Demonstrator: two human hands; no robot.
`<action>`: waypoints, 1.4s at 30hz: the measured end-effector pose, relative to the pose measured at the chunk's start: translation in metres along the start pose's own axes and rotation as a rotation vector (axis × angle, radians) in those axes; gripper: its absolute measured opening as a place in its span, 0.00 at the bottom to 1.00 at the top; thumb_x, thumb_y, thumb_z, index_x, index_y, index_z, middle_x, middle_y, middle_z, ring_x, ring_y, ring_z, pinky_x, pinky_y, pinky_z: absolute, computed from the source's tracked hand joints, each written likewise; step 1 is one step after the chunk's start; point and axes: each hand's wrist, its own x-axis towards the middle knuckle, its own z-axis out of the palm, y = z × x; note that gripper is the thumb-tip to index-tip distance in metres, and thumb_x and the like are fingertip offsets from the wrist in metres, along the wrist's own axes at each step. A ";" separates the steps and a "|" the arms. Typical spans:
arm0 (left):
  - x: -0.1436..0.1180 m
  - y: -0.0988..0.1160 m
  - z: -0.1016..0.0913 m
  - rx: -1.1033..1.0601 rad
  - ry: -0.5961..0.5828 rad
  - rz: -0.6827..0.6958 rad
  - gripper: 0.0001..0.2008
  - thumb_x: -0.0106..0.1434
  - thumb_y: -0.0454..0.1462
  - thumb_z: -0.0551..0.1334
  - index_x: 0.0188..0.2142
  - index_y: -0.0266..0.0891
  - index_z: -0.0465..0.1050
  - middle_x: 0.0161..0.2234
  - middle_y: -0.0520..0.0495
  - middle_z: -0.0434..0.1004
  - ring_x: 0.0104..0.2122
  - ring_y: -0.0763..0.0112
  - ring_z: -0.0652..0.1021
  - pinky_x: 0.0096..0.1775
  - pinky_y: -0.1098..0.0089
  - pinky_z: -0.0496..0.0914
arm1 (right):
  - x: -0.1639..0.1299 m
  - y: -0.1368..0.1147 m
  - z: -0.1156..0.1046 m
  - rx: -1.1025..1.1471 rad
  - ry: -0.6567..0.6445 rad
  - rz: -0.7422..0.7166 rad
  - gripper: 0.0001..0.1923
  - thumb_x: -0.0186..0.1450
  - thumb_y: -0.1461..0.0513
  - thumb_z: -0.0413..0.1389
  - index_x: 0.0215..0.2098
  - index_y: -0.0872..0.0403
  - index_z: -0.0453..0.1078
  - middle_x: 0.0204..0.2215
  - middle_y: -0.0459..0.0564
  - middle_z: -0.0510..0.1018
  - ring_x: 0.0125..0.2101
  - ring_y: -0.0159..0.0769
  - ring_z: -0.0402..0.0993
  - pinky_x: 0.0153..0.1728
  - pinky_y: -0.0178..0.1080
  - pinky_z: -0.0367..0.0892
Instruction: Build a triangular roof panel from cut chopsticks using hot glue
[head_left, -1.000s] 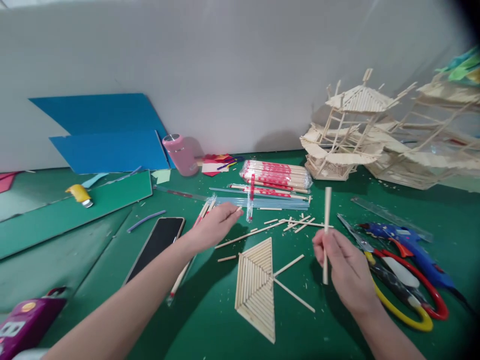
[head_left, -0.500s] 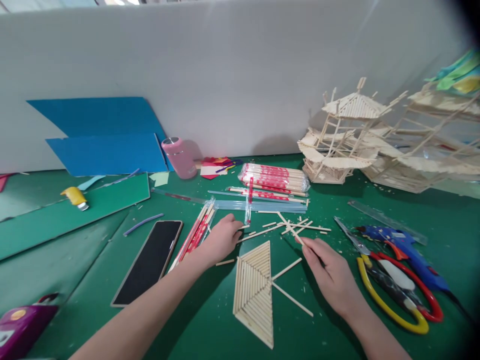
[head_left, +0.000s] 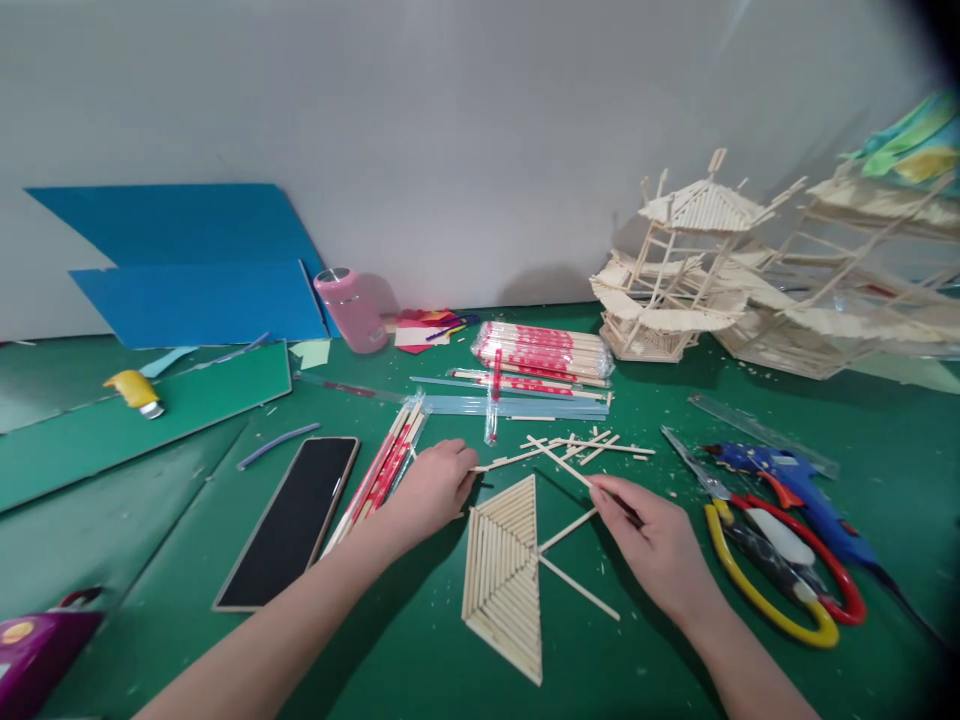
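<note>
wooden stick: the thin stick (head_left: 564, 467) that stood upright in the right hand a second ago now lies low and slanted over the green mat (head_left: 420, 640), its far tip among the loose cut sticks (head_left: 592, 448); its near end is pinched at the fingertips.
change in the left: half a second ago the left hand was already down on the mat by the scattered pieces; it has slid a little nearer the panel's top corner.
what that suggests: judging from the lowered stick, the piece is being brought down toward the flat work, no longer held up for inspection.
triangular stick panel: flat on the mat (head_left: 506, 575), between the two hands, two bare sticks jutting from its right edge.
right hand: (head_left: 656, 545) palm down, thumb and forefinger closed on the stick's near end, wrist angled in from the lower right.
left hand: (head_left: 431, 487) loosely curled, knuckles up, fingertips touching a loose stick (head_left: 510, 459) by the panel's tip; a firm grip cannot be told.
beside them: phone (head_left: 289, 520) and wrapped chopsticks (head_left: 382, 468) to the left, scissors (head_left: 772, 560) and blue glue gun (head_left: 795, 485) to the right.
farther back: chopstick bundle (head_left: 544, 352), pink bottle (head_left: 349, 308), stick pavilion model (head_left: 679, 265) against the wall.
</note>
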 end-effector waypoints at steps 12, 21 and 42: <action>-0.002 -0.014 -0.011 -0.056 0.056 0.095 0.08 0.62 0.37 0.53 0.34 0.36 0.69 0.33 0.45 0.66 0.34 0.68 0.70 0.35 0.69 0.66 | 0.004 0.003 -0.002 -0.048 0.010 -0.029 0.13 0.65 0.57 0.47 0.40 0.52 0.69 0.34 0.51 0.75 0.34 0.37 0.72 0.34 0.37 0.67; -0.039 -0.016 -0.001 -0.022 -0.038 0.132 0.09 0.58 0.29 0.49 0.28 0.37 0.66 0.29 0.45 0.67 0.30 0.66 0.70 0.31 0.68 0.65 | 0.005 0.000 -0.002 -0.089 0.010 -0.070 0.11 0.65 0.59 0.47 0.40 0.52 0.70 0.34 0.50 0.71 0.31 0.33 0.70 0.30 0.34 0.67; -0.032 0.008 -0.010 0.019 0.230 -0.039 0.16 0.67 0.40 0.43 0.42 0.37 0.67 0.34 0.44 0.67 0.34 0.64 0.70 0.37 0.65 0.65 | 0.068 -0.014 0.046 -0.429 -0.224 -0.415 0.09 0.65 0.60 0.50 0.39 0.55 0.67 0.38 0.48 0.73 0.36 0.32 0.70 0.38 0.42 0.67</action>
